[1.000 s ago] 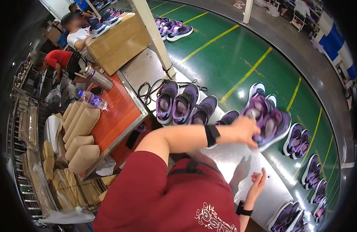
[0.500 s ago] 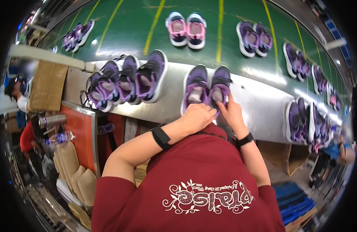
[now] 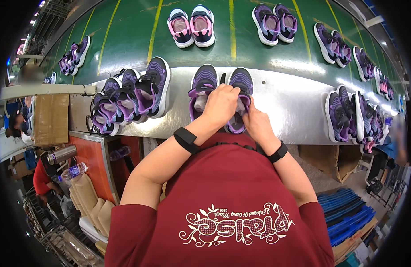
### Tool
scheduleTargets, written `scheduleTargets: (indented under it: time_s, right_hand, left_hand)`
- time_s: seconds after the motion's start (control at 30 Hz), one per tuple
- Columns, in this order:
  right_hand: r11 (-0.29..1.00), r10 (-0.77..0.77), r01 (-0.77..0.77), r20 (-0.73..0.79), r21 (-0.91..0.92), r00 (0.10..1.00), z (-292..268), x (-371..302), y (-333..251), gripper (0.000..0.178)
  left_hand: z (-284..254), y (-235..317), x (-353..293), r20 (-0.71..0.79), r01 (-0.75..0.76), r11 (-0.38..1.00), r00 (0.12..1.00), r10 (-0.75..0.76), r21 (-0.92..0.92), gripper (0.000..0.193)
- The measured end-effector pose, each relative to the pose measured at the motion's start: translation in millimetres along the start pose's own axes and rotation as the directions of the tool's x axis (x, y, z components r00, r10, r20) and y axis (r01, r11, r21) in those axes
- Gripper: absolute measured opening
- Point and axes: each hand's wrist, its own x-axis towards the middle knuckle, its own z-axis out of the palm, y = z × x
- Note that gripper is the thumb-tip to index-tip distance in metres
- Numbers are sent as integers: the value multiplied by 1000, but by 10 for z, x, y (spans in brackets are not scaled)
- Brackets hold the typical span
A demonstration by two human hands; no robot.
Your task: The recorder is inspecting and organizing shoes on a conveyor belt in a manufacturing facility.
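Note:
Two black-and-purple sneakers stand side by side before me, toes pointing away. My left hand (image 3: pixel 221 106) lies across the gap between them, covering part of the left sneaker (image 3: pixel 204 79). Its curled fingers pinch at the tongue area of the right sneaker (image 3: pixel 241 78); the exact part gripped is hidden. A dark strap end (image 3: pixel 223 78) sticks up beside that hand. My right hand (image 3: pixel 258 123) grips the right side of the same sneaker's collar, thumb at the opening. Pale stuffing shows inside the left sneaker.
These shoes rest on a metal ledge (image 3: pixel 290 104) along a green conveyor belt (image 3: pixel 125 44) with yellow lines. Several sneakers (image 3: pixel 154 86) stand at left, more (image 3: pixel 337 113) at right. A pink-lined pair (image 3: pixel 202 26) sits on the belt. A cardboard box (image 3: pixel 50 119) is at far left.
My left hand has moved from the heel end up toward the tongue of the right sneaker. My right hand stays at its side. The dark strap end now stands up. The view has shifted.

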Motion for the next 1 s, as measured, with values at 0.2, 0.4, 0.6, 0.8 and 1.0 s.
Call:
scheduleTargets:
  time_s: [0.2,0.4,0.6,0.8,1.0]
  right_hand:
    - [979,-140,139,2,-149,990,165,51,107,53]
    - [994,20,-22,17,105,1000,0,26,25,53]
    - [945,195,-219,121,244,973,-104,31,-94,55]
    - [953,188,-217,149,211,971,-75,13,-72,55]
    - [942,82,-132,169,307,982,-212,-6,-89,60]
  left_hand:
    - [167,218,187,27,67,993,997,-70,102,14]
    - [78,124,119,118,-11,1000,993,11,-1,17]
    - [-242,-148,-110,245,155,912,968,-62,-379,36]
    - [-12,140,-296,239,-192,944,963,127,269,40]
    - [-76,93,-267,65,-237,963,971,230,129,40]
